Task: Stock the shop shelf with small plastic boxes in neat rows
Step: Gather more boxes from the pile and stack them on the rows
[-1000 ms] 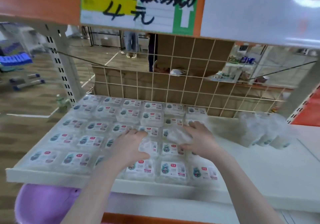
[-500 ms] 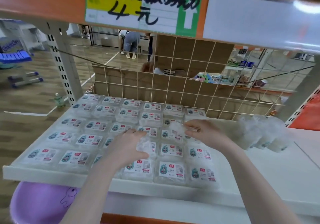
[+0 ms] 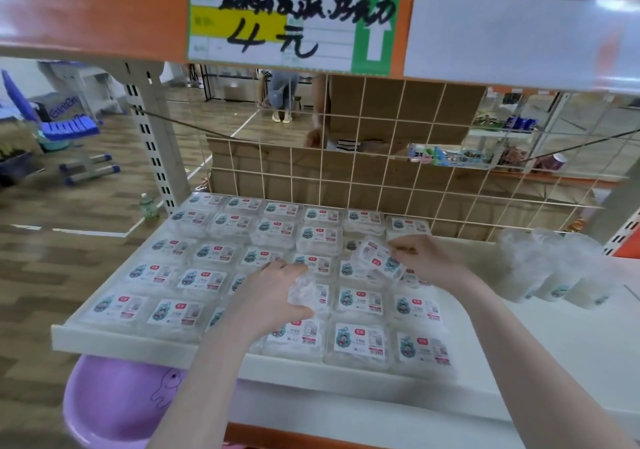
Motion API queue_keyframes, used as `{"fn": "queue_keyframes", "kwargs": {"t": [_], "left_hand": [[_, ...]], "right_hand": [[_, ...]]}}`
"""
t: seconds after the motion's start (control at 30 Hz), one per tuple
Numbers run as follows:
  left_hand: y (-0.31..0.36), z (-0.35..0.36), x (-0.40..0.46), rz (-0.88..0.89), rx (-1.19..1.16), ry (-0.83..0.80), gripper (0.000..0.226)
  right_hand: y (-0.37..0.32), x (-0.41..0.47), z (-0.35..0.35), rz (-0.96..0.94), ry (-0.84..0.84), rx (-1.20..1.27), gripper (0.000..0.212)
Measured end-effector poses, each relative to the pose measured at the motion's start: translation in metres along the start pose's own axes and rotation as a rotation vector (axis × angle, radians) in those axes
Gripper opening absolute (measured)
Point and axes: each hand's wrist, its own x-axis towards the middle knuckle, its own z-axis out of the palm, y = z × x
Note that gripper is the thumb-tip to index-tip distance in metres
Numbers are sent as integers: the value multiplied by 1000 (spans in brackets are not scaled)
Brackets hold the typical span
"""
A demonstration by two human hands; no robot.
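Observation:
Several small clear plastic boxes with white labels lie in rows on the white shelf (image 3: 114, 339). My right hand (image 3: 427, 263) holds one tilted box (image 3: 379, 258) above the fifth column, near the back rows. My left hand (image 3: 273, 292) grips another clear box (image 3: 304, 292) over the middle of the rows. A bunch of unplaced clear boxes (image 3: 550, 272) lies at the right on the shelf.
A wire grid back panel (image 3: 381, 178) closes the shelf's rear. The upper shelf edge carries a handwritten price sign (image 3: 294, 22). A purple basin (image 3: 117, 403) sits below the shelf front. A white upright post (image 3: 152, 143) stands at the left.
My right hand has lifted its box and tilted it, moving slightly back over the rows. My left hand keeps its box in about the same place.

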Motion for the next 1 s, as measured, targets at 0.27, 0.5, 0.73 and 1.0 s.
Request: {"fn": "queue_keyframes", "kwargs": {"t": [0.27, 0.5, 0.73, 1.0], "left_hand": [[-1, 4, 1, -5, 19, -23, 77], [-1, 7, -1, -5, -5, -11, 76], [-3, 7, -3, -8, -2, -6, 76], [-7, 8, -5, -16, 1, -15, 78]], "right_hand": [[-8, -20, 7, 11, 10, -130, 48], [-21, -52, 16, -46, -11, -325, 43], [-10, -47, 0, -256, -122, -322, 70], [-22, 0, -8, -281, -462, -318, 84]]}}
